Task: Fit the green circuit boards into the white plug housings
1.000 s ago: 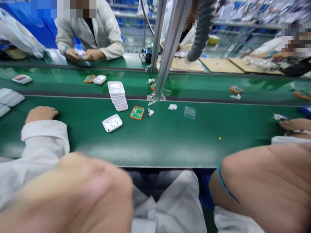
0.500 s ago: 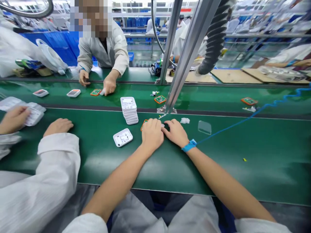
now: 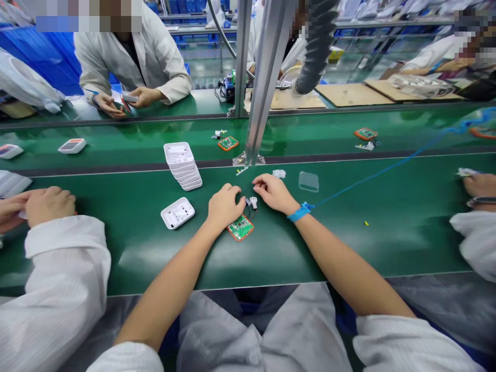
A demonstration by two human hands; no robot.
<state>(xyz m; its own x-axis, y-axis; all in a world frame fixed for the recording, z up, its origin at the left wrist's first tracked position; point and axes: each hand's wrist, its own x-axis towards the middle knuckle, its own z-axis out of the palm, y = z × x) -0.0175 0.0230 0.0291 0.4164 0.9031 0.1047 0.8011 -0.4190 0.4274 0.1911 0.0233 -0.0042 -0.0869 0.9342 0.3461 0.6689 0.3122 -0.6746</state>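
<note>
My left hand rests over the upper left edge of a green circuit board with an orange rim, its thumb and fingers apart. By its thumb tip is a small white connector part with dark wires running to the board. To the right, my right hand is held above the mat with curled fingers slightly apart and nothing visible between them; a blue wrist strap is on that wrist. Left of my hands lies a white plastic housing, in front of a leaning stack of white housings.
Behind my right hand lie small white pieces, a thin white strip and a clear cover. A metal post rises behind. Co-workers' hands are at left, right and across. A blue cord stretches rightward.
My hands, together before, have moved apart, baring the circuit board and its connector. The view has shifted right. The co-worker opposite has lifted a piece off the surface.
</note>
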